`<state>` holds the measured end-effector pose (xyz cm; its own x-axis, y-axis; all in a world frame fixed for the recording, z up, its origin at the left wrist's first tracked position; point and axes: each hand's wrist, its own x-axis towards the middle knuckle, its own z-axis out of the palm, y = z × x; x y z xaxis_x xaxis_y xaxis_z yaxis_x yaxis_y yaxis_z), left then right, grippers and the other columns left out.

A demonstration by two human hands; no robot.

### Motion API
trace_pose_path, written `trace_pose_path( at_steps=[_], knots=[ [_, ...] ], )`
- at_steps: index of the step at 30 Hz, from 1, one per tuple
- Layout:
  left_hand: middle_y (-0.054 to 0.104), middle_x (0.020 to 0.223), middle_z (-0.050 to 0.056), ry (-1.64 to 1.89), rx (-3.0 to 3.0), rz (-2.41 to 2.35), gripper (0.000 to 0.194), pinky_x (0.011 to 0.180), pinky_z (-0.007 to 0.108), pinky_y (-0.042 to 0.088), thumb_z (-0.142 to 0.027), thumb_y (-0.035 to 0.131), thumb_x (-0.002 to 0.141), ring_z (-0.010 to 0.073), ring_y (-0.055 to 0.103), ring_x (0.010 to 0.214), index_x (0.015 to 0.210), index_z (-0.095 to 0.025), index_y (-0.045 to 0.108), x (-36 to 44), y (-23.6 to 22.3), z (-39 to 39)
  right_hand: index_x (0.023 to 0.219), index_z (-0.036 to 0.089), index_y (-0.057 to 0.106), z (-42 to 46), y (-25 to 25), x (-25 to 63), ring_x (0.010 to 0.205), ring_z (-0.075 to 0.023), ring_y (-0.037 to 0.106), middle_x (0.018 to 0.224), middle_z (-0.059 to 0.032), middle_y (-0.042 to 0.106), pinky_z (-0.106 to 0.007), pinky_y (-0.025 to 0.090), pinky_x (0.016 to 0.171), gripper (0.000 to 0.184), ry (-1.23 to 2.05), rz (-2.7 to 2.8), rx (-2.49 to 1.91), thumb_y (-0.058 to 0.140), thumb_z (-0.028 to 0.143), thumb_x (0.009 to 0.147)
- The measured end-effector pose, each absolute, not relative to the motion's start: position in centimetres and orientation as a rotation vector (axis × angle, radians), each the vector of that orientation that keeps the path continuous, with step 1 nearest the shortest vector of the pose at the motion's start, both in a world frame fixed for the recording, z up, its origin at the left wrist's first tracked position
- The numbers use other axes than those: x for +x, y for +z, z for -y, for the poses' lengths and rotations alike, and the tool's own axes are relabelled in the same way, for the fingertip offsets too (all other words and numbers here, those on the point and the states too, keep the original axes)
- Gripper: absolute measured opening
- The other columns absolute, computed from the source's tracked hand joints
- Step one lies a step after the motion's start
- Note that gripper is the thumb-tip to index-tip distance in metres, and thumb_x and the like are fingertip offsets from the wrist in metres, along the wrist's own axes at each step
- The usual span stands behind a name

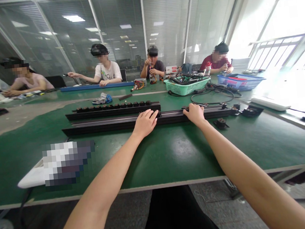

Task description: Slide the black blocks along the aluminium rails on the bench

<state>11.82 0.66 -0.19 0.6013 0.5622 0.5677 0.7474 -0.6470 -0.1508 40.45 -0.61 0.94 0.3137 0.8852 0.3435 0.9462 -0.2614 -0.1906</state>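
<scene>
A long black rail (110, 126) with a channel along its top lies across the green table in front of me. My left hand (145, 123) rests over the middle of this rail, fingers bent across its top, with a black part (159, 114) at the fingertips. Farther right, my right hand (195, 113) grips a small black module (185, 108) on the channel between thumb and fingers. Its underside is hidden. Behind, a second black rail (111, 112) carries a row of several round black modules (118, 106). Loose black modules (221, 123) lie near the right end.
A green basket (187, 88) of cables and a blue basket (239, 82) stand toward the back right. A blue-grey glove (102, 98) lies behind the rails. At front left is a white pixelated object (36, 175). Several people sit across the table (167, 156).
</scene>
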Motion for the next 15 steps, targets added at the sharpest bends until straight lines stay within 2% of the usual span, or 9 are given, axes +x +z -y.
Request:
trace_pose_path(
  at_steps=[8,15],
  knots=[
    [0.064,0.147,0.013,-0.688,-2.460,1.044,0.047,0.118,0.046,0.043,-0.031,0.042,0.109,0.0291,0.053,0.145,0.152,-0.019,0.056,11.82,-0.16,-0.60,0.116,0.011,0.066,0.56,0.73,41.03,0.119,-0.0341,0.062,0.123,-0.0194,0.071,-0.043,0.037,0.099,0.034,-0.214,1.614,-2.220,0.049,0.036,0.099],
    [0.065,0.147,0.014,-0.687,-2.452,1.033,0.047,0.118,0.046,0.043,-0.031,0.041,0.109,0.0286,0.053,0.144,0.152,-0.018,0.056,11.80,-0.21,-0.71,0.118,0.010,0.064,0.55,0.68,41.24,0.121,-0.0349,0.062,0.124,-0.0218,0.071,-0.043,0.036,0.101,0.035,-0.199,1.583,-2.232,0.050,0.036,0.100]
  ],
)
